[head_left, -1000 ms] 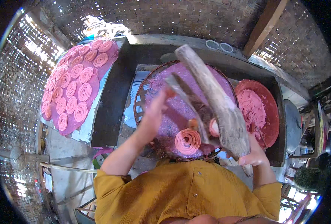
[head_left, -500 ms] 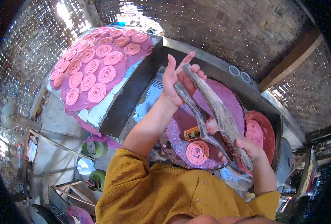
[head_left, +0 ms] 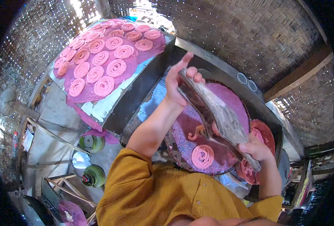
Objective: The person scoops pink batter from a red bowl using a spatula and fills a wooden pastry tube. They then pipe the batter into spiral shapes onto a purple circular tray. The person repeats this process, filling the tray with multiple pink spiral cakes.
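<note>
My left hand [head_left: 181, 81] grips the upper ends of a long, weathered wooden press [head_left: 223, 111], two lever-like pieces now close together, with my index finger stretched upward. My right hand [head_left: 258, 150] grips its lower end. A small metal cylinder [head_left: 201, 131], partly hidden, sits between the levers, with a short pink strand [head_left: 192, 135] hanging from it. Below is a round rimmed tray [head_left: 221, 90] covered with a pink-purple mesh, bearing a pink coiled ring [head_left: 203, 156] near its front. A red basin [head_left: 266, 130] with pink dough is at the right, partly behind the tray.
A slanted board [head_left: 121, 90] with pink mesh and several coils stands at the left beside a dark concrete edge. Two green gas cylinders [head_left: 93, 176] are lower left, near wooden frames [head_left: 63, 188]. Two white rings [head_left: 242, 78] lie on the back ledge against the woven wall.
My left hand has moved up onto the levers' top ends and closed, bringing the pieces together. A pink strand now hangs from the cylinder. The view has turned leftward.
</note>
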`<act>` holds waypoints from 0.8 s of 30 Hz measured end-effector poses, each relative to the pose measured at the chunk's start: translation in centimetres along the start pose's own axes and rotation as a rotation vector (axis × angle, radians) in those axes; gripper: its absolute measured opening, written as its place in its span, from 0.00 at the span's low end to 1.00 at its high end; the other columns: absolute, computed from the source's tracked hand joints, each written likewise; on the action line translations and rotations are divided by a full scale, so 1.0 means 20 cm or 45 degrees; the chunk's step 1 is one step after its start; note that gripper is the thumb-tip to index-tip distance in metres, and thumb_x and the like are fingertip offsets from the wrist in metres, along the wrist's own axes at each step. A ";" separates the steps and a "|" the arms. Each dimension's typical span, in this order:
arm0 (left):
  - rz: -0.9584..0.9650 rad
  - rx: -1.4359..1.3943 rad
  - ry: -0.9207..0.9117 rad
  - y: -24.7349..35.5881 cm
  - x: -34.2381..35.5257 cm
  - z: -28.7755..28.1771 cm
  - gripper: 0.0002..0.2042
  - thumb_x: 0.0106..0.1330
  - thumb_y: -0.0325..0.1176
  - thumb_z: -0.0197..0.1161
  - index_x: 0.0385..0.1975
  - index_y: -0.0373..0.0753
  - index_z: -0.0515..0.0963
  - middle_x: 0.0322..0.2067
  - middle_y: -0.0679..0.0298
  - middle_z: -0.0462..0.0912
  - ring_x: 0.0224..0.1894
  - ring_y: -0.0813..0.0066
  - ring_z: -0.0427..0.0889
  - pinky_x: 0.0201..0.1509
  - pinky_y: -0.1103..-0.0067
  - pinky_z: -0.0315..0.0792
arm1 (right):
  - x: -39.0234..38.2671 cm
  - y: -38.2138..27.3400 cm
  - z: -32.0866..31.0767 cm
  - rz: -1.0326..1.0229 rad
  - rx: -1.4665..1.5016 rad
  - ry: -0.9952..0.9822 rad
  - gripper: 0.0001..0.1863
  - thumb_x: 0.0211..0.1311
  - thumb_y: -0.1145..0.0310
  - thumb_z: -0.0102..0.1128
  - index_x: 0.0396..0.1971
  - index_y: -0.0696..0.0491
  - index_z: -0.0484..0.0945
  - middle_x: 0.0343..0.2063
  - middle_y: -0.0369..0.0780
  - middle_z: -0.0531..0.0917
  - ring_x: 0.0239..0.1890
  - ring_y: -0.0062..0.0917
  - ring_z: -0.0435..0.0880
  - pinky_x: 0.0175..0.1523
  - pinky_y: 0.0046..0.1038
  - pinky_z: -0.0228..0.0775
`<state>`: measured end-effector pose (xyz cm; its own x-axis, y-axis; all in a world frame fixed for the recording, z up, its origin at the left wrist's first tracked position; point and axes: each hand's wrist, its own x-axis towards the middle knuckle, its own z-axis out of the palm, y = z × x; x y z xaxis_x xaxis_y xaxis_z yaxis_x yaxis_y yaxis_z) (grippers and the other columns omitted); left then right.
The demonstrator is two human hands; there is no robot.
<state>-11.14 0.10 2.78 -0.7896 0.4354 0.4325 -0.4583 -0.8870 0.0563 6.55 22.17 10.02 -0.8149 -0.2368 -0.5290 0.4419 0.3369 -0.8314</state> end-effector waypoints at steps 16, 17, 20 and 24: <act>0.120 0.217 0.008 0.04 -0.11 0.32 0.21 0.61 0.45 0.46 0.54 0.48 0.64 0.15 0.76 0.69 0.20 0.81 0.70 0.35 0.76 0.68 | -0.18 -0.07 0.10 0.038 -0.207 0.055 0.26 0.38 0.55 0.67 0.34 0.60 0.77 0.25 0.35 0.80 0.30 0.17 0.75 0.37 0.23 0.67; 0.117 0.216 -0.011 0.01 -0.13 0.33 0.21 0.60 0.45 0.45 0.54 0.48 0.64 0.15 0.76 0.69 0.20 0.80 0.70 0.35 0.76 0.68 | -0.21 -0.06 0.09 -0.034 -0.217 0.071 0.26 0.37 0.56 0.67 0.34 0.60 0.77 0.25 0.36 0.80 0.31 0.17 0.75 0.37 0.23 0.67; 0.128 0.189 -0.041 -0.03 -0.09 0.33 0.21 0.60 0.45 0.45 0.54 0.48 0.65 0.15 0.76 0.69 0.20 0.80 0.70 0.36 0.74 0.68 | -0.25 -0.09 0.09 -0.169 -0.150 0.138 0.26 0.37 0.58 0.67 0.35 0.62 0.77 0.27 0.36 0.80 0.31 0.17 0.75 0.38 0.23 0.67; 0.153 0.042 -0.092 0.06 -0.04 0.37 0.18 0.61 0.43 0.43 0.51 0.50 0.67 0.15 0.73 0.71 0.19 0.74 0.72 0.33 0.70 0.69 | -0.20 -0.22 0.14 -0.155 -0.230 0.188 0.24 0.37 0.60 0.68 0.34 0.62 0.77 0.26 0.36 0.80 0.30 0.15 0.74 0.37 0.22 0.67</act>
<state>-8.07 -2.52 9.22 -0.8057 0.3149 0.5017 -0.3479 -0.9371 0.0295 8.87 19.11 15.33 -0.9097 -0.1545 -0.3854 0.2739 0.4744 -0.8366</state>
